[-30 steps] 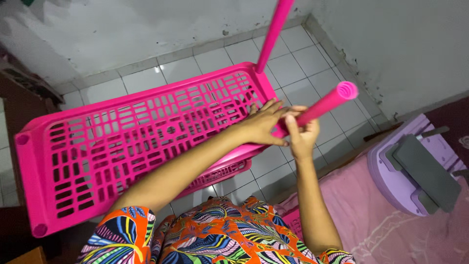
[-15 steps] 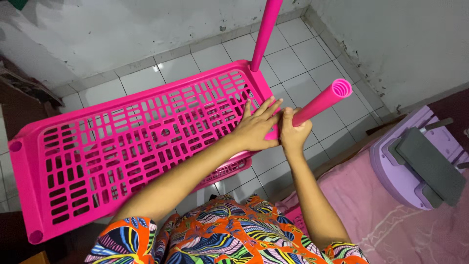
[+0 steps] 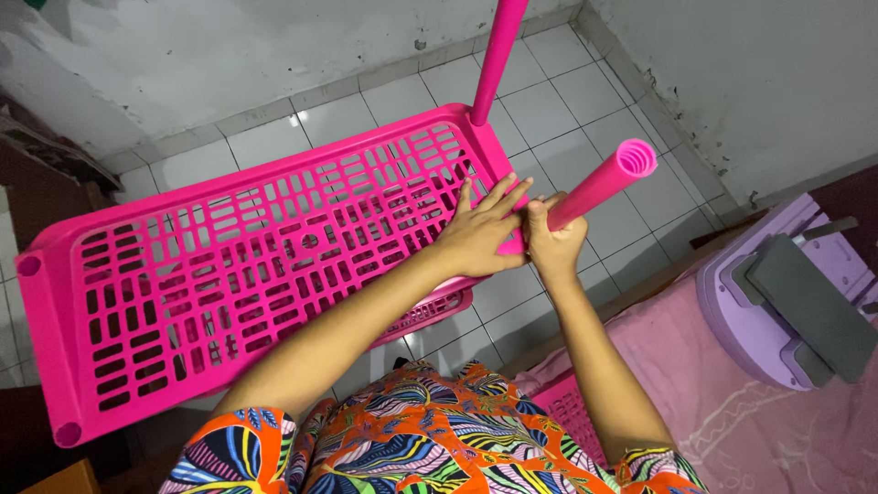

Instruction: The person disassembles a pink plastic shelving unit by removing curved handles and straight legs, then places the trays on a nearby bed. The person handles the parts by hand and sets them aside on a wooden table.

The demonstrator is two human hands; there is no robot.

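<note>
Two bare hands are working at the near right corner of a bright pink slotted plastic shelf panel (image 3: 229, 274) lying tilted above the white tiled floor (image 3: 567, 110). The left hand (image 3: 480, 233) is pressing flat, fingers spread, on the panel, while the right hand (image 3: 551, 240) is wrapping tightly around a hollow pink plastic tube (image 3: 604, 183). A lilac plastic stool (image 3: 732, 311) is sitting at far right.
</note>
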